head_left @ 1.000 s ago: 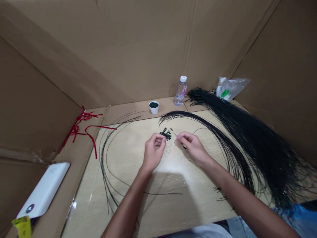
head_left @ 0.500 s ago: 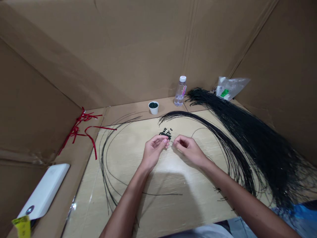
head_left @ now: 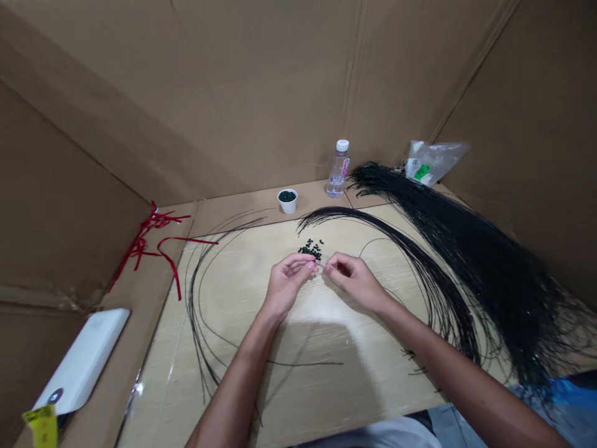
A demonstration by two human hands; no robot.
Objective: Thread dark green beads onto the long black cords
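Observation:
My left hand (head_left: 285, 287) and my right hand (head_left: 353, 283) meet fingertip to fingertip over a pale wooden board (head_left: 298, 386). Both are pinched closed. A thin black cord (head_left: 373, 242) curves away from my right fingers, and what my left fingers pinch is too small to make out. Just beyond the fingertips lies a small pile of dark beads (head_left: 311, 249). A thinner sheaf of black cords (head_left: 420, 267) arcs to the right of my right hand.
A white cup of dark beads (head_left: 287, 200) and a clear water bottle (head_left: 337, 169) stand at the back. A big bundle of black cords (head_left: 480, 255) fills the right side, a plastic bag (head_left: 431, 162) behind it. Loose cords (head_left: 198, 311), red ribbons (head_left: 156, 239) and a white device (head_left: 79, 364) lie left.
My right hand has moved left toward my left hand, and the two sets of fingertips have come together just in front of the bead pile.

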